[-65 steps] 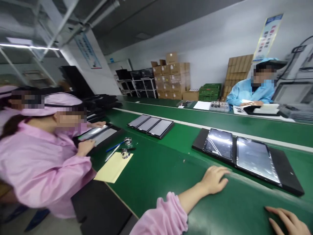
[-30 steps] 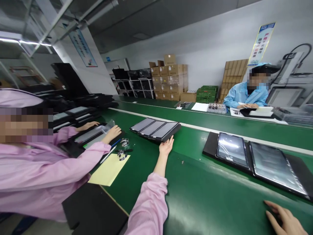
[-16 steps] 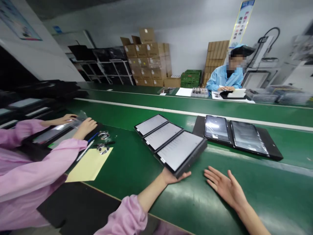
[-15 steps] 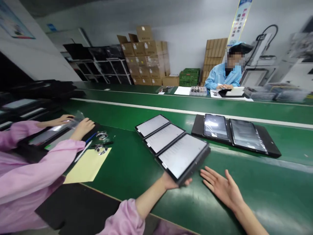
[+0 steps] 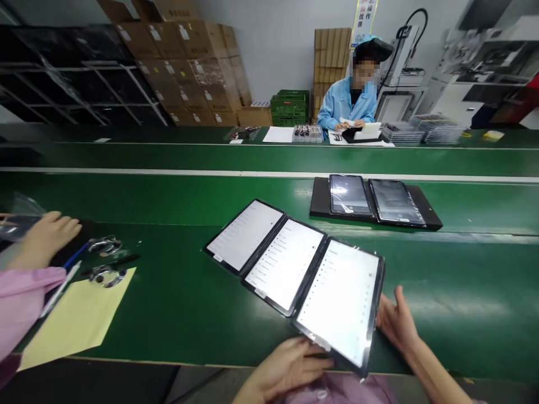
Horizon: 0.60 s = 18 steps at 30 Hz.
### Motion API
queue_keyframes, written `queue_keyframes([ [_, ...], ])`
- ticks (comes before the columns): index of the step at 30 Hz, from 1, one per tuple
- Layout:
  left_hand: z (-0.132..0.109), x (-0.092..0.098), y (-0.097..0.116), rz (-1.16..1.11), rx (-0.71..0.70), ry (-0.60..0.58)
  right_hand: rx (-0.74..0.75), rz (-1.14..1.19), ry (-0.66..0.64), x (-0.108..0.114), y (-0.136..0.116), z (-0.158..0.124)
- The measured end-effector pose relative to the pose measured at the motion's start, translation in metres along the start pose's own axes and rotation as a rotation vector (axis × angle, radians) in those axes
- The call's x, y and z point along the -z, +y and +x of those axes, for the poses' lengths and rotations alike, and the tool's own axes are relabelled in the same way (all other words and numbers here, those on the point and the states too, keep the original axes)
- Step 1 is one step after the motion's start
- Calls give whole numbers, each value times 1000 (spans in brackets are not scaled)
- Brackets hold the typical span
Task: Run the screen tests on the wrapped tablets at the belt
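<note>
Three tablets with lit white screens, a left tablet (image 5: 246, 234), a middle tablet (image 5: 286, 264) and a right tablet (image 5: 339, 300), lie in a row on a black tray (image 5: 309, 273). The tray sits aslant, its near right corner reaching the bench's front edge. My left hand (image 5: 290, 365) is at the tray's near edge, below the right tablet, fingers stretched out and loosely together. Beside the tray's right edge, my right hand (image 5: 398, 320) has its thumb raised and apart. Its fingertips are partly hidden behind that edge, and I cannot tell how firmly it touches.
Behind, another black tray (image 5: 427, 206) bears two dark tablets in clear film. At left, a co-worker's hand (image 5: 53, 233) handles clear film near a yellow sheet (image 5: 80, 314), pens and shiny round parts. A co-worker in blue (image 5: 347, 104) sits across the green bench (image 5: 177, 303).
The tray with the lit tablets has come nearer and turned slightly. My left hand has moved from beneath it to its near edge; my right hand has come up to its right edge. The view has swung right.
</note>
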<state>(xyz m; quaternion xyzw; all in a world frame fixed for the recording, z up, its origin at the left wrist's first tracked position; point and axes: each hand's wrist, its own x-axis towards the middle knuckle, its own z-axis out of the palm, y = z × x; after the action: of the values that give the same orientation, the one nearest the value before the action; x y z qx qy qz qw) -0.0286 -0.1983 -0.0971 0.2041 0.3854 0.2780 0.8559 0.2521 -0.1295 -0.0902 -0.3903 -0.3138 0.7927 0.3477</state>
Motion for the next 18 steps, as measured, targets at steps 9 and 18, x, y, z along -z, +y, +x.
queue_keyframes([
  [9,-88,39,58,429,-495,734,-127,-240,297,76,-85,11],
  [18,-72,43,64,1273,-633,1435,309,-1624,864,9,-113,-10],
])
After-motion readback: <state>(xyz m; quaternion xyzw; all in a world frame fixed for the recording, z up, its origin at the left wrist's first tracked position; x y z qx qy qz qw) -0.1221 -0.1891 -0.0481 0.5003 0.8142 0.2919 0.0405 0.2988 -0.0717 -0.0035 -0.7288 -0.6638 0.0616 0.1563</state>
